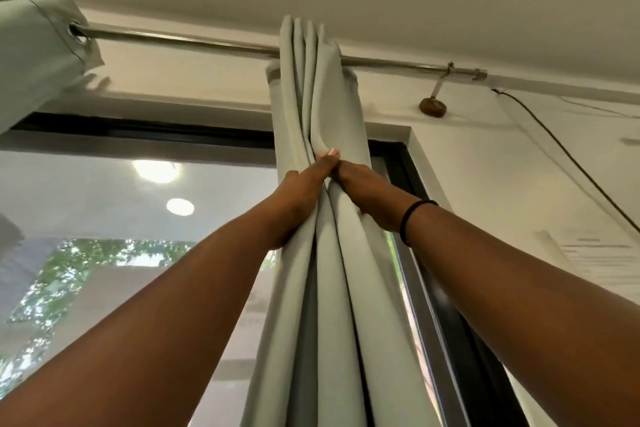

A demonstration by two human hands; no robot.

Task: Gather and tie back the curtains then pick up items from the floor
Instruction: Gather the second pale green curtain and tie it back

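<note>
The pale green curtain (322,87) hangs bunched into narrow vertical folds from a metal curtain rod (194,40), right of centre in the scene, in front of the right edge of a black-framed window (446,305). The folds run from above the rod down past the lower edge of the view.

Both arms reach up to the bunch. The left hand (298,205) grips the left side of the bunch, fingers curled around the folds and mostly hidden behind the fabric; its thumb lies across the front, with the nail visible at the top. The right hand (363,194) grips the right side at the same height, fingers wrapped out of sight behind the fabric. The two hands touch each other at the front of the bunch. The curtain lies between them, compressed at that height and spreading wider above and below. A black hair tie (410,219) sits on the right wrist.

A second curtain (34,56) of the same colour hangs on the rod at the far left, well apart from the gripped bunch. A wooden bracket (432,107) fixes the rod to the wall at right. A thin dark cable (568,153) runs down the wall at far right.
</note>
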